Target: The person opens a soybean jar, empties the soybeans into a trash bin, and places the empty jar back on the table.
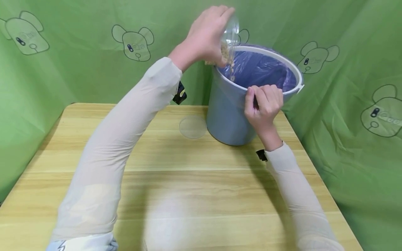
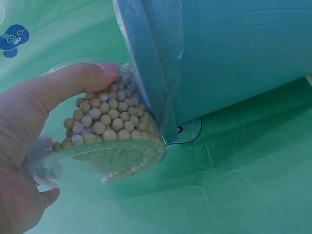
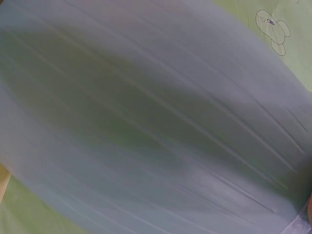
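My left hand (image 1: 208, 36) grips a clear jar (image 1: 232, 30), tipped over the left rim of a blue-grey trash bin (image 1: 227, 116). Small round beige balls (image 2: 114, 109) fill part of the jar in the left wrist view, and a few are dropping inside the bin's rim in the head view. The bin stands on the table, lined with a translucent purple bag (image 1: 251, 66). At the bin's near rim, my right hand (image 1: 265, 104) holds on with curled fingers. Its wrist view shows mostly the bin's ribbed wall (image 3: 161, 112).
A clear round disc (image 1: 192, 127), like a lid, lies flat on the wooden table (image 1: 188, 188) left of the bin's base. Green curtains (image 1: 88, 69) with printed bear faces hang behind and beside the table. The bin stands near the table's far right corner.
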`<state>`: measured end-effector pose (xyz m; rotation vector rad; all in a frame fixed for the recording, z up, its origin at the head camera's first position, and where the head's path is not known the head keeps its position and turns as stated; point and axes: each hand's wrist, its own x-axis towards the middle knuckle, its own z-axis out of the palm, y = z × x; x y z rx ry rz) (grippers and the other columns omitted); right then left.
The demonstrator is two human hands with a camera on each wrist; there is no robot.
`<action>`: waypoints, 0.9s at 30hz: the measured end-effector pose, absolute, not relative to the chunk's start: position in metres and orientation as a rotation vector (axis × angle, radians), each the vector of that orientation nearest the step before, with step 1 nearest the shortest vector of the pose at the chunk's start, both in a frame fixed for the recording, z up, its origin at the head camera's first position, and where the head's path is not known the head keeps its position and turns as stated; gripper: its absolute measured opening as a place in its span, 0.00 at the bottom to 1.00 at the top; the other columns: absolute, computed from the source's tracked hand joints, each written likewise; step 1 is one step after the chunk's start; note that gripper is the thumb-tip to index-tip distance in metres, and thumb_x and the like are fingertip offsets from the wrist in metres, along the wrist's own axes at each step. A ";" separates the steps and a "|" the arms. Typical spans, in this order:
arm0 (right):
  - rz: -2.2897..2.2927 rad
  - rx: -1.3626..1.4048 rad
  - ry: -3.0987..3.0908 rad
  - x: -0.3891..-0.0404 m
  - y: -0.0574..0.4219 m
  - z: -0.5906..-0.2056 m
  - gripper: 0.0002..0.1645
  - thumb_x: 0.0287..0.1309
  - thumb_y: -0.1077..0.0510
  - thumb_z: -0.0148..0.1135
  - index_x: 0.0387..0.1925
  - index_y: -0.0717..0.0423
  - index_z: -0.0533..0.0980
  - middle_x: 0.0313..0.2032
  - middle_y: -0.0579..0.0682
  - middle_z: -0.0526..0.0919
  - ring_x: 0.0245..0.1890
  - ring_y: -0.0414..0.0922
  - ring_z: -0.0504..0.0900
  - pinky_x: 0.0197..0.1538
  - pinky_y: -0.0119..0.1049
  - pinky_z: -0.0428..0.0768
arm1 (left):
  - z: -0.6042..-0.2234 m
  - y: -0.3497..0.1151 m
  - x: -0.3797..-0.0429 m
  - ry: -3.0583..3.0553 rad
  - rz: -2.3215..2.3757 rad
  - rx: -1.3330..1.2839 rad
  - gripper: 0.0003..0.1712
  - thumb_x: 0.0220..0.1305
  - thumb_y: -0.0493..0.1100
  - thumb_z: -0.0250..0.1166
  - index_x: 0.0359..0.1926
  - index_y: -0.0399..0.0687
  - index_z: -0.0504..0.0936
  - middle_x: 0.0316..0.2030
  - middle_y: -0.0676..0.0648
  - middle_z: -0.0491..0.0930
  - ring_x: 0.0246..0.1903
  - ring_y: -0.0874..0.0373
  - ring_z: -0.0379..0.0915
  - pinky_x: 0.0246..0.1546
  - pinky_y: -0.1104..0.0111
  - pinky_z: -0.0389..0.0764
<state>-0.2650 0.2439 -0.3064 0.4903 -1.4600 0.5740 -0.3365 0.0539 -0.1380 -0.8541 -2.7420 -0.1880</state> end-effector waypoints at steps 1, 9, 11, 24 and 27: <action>0.574 0.489 -1.462 -0.265 0.244 -0.307 0.15 0.59 0.62 0.61 0.20 0.67 0.77 0.18 0.61 0.72 0.23 0.62 0.67 0.30 0.58 0.61 | -0.139 0.055 -0.337 -2.737 -0.186 -0.861 0.79 0.41 0.61 0.81 0.82 0.47 0.39 0.82 0.48 0.45 0.81 0.53 0.40 0.82 0.64 0.41; 0.561 0.493 -1.459 -0.270 0.246 -0.309 0.16 0.61 0.59 0.61 0.20 0.66 0.78 0.18 0.60 0.72 0.23 0.61 0.68 0.31 0.56 0.62 | -0.145 0.055 -0.339 -2.631 -0.180 -0.956 0.77 0.39 0.58 0.82 0.82 0.45 0.43 0.81 0.45 0.46 0.81 0.51 0.40 0.82 0.66 0.37; 0.563 0.494 -1.465 -0.270 0.245 -0.309 0.16 0.61 0.60 0.61 0.20 0.66 0.78 0.18 0.60 0.72 0.23 0.61 0.68 0.30 0.56 0.62 | -0.146 0.055 -0.340 -2.607 -0.184 -0.973 0.76 0.39 0.57 0.82 0.81 0.45 0.44 0.81 0.44 0.46 0.81 0.51 0.40 0.82 0.66 0.36; 0.570 0.497 -1.470 -0.270 0.241 -0.311 0.15 0.60 0.61 0.61 0.20 0.66 0.77 0.18 0.60 0.72 0.23 0.61 0.68 0.30 0.57 0.62 | -0.156 0.055 -0.341 -2.508 -0.148 -1.051 0.73 0.40 0.55 0.82 0.81 0.41 0.48 0.80 0.43 0.51 0.80 0.49 0.44 0.83 0.65 0.37; 0.567 0.497 -1.461 -0.270 0.242 -0.311 0.16 0.61 0.60 0.61 0.20 0.65 0.77 0.18 0.60 0.71 0.23 0.61 0.68 0.30 0.56 0.62 | -0.156 0.056 -0.340 -2.477 -0.127 -1.082 0.72 0.40 0.55 0.82 0.80 0.41 0.49 0.79 0.43 0.54 0.79 0.48 0.46 0.83 0.64 0.37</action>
